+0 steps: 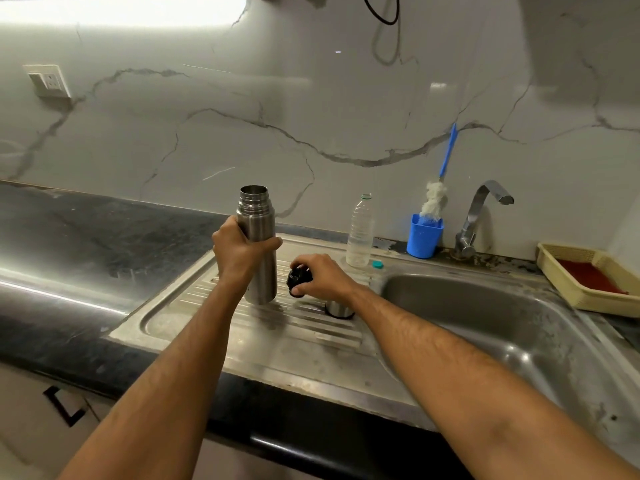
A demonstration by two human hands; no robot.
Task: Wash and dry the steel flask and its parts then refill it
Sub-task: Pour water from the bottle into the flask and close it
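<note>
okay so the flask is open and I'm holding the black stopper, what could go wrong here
1. The steel flask stands open on the ridged drainboard, steadied only by the left hand; letting go might tip it.
2. The right hand pinches the black stopper near the sink basin; it could slip in.
3. The steel cup lies under the right forearm and may get knocked.

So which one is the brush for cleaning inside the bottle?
Find the steel tap behind the sink bowl. Just left of it a blue cup stands against the wall. The brush stands in that cup, the only thing with a long blue handle and fluffy white head.
</note>
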